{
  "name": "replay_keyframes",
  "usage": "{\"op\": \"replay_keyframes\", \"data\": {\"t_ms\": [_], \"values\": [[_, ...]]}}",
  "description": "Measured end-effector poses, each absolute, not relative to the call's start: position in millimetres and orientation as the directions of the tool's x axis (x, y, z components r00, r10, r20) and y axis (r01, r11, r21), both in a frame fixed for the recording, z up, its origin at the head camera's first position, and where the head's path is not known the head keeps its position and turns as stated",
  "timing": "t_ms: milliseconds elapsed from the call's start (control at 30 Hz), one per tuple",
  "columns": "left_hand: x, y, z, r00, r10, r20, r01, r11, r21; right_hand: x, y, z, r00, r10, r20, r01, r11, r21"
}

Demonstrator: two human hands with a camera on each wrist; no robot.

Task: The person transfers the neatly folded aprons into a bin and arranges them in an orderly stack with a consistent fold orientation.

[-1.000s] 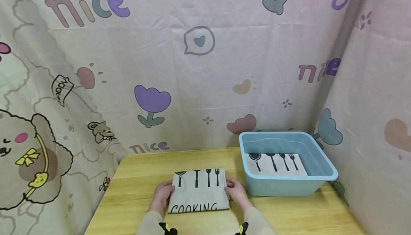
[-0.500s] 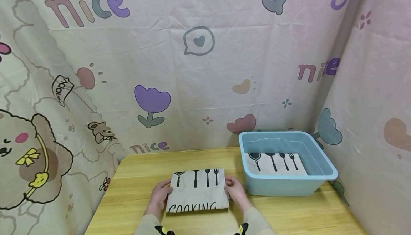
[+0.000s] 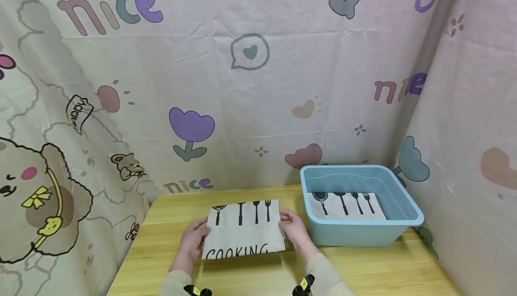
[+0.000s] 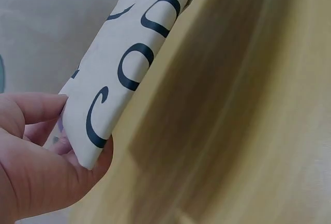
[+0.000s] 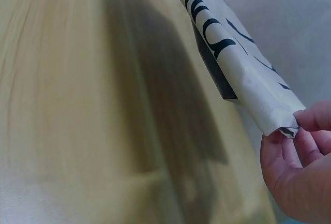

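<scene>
A folded white cloth (image 3: 244, 231), printed with black kitchen utensils and the word COOKING, hangs just above the table between both hands. My left hand (image 3: 191, 237) pinches its left edge, thumb on top and fingers beneath; the left wrist view shows this left hand (image 4: 46, 151) at the cloth's corner. On the other side my right hand (image 3: 295, 228) pinches the right edge. In the right wrist view, a dark strip (image 5: 214, 69) shows under the cloth (image 5: 243, 74). A similar folded cloth (image 3: 347, 206) lies inside the light blue tub.
The light blue plastic tub (image 3: 367, 235) stands at the table's right, close to the right hand. A patterned curtain (image 3: 258, 107) hangs behind the wooden table (image 3: 161, 224) and along both sides.
Both hands have lifted the folded cloth off the table and shifted it slightly left. Its shadow now falls on the wood below. The tub stays where it was.
</scene>
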State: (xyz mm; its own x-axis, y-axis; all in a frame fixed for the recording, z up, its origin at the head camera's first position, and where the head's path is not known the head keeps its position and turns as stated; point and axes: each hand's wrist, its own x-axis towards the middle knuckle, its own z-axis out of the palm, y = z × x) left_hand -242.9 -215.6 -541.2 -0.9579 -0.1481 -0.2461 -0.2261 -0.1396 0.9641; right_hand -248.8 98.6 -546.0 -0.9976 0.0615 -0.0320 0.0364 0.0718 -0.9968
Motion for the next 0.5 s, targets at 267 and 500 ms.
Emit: {"op": "replay_keyframes", "data": {"t_ms": [267,500], "values": [[-241.5,-223.3,-511.0,-0.965,-0.149,-0.217,-0.198,-0.132,0.971,-248.1,95.3,-518.2,-0.998,0.020,-0.065,0.065,-0.017,-0.998],[-240.5,-225.1,-486.2,-0.971,-0.131,-0.198,-0.180,-0.137,0.974,-247.6,94.4,-488.5,-0.999,0.029,-0.020,0.018,-0.042,-0.999]]}}
